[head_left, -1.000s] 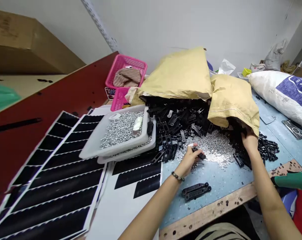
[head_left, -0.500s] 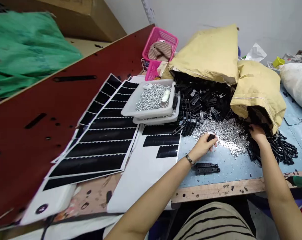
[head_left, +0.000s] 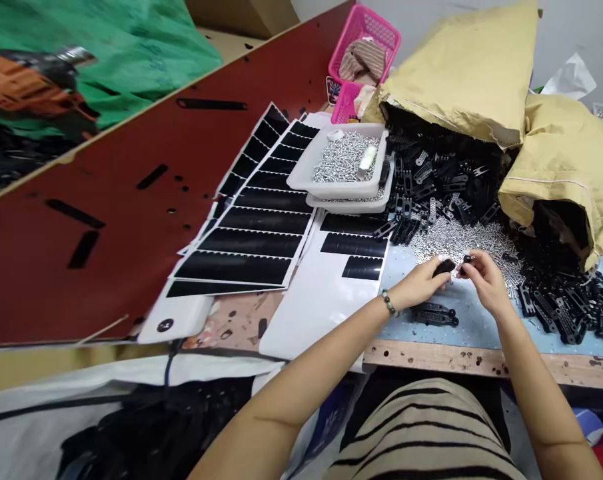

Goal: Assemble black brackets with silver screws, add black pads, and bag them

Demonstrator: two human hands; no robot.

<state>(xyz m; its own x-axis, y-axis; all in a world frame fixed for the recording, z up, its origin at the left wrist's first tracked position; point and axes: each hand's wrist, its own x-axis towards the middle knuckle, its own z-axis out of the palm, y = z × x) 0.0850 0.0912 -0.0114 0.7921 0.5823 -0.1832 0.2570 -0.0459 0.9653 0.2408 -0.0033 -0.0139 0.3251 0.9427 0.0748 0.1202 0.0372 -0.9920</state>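
My left hand (head_left: 424,281), with a beaded bracelet at the wrist, is closed on a black part (head_left: 444,267). Close to its right, my right hand (head_left: 486,280) pinches a small black piece (head_left: 465,261). A small gap separates the two pieces. Both hands are above the blue table surface (head_left: 461,323), in front of a heap of small silver screws (head_left: 456,240). Just below my left hand lie a few long black parts (head_left: 434,314), side by side.
White trays of screws (head_left: 346,160) stand left of the black parts heap (head_left: 431,180). Yellow sacks (head_left: 461,67) lie behind. Sheets with black strips (head_left: 251,230) cover the left side, beside a red board (head_left: 131,220). Loose black parts (head_left: 571,310) lie right.
My right hand has left the sack opening and come left beside my left hand, now with a small black piece. The view has shifted left, showing an orange tool.
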